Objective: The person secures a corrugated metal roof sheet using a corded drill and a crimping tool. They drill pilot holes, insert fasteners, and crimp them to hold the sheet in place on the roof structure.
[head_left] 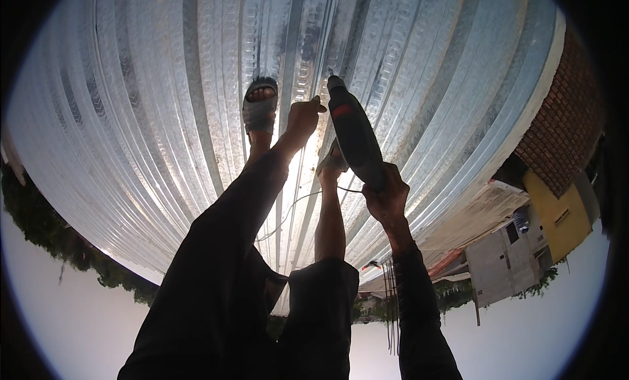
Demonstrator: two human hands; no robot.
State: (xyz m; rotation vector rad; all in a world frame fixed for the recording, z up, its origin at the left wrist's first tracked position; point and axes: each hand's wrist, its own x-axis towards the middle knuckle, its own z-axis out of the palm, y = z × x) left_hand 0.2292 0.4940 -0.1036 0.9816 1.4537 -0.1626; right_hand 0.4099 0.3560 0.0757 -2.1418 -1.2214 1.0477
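The right hand (386, 193) is wrapped around the rear of the dark power drill (357, 131), whose body runs forward from that grip to a bit pointed at the ribbed metal sheeting (164, 85). The left hand (303, 121), fingers curled, is ahead and left of the grip, beside the drill's nose. Drilling looks set up; in this glare I cannot tell whether the left hand pinches anything or the metal is pierced, so that spot seems unfinished.
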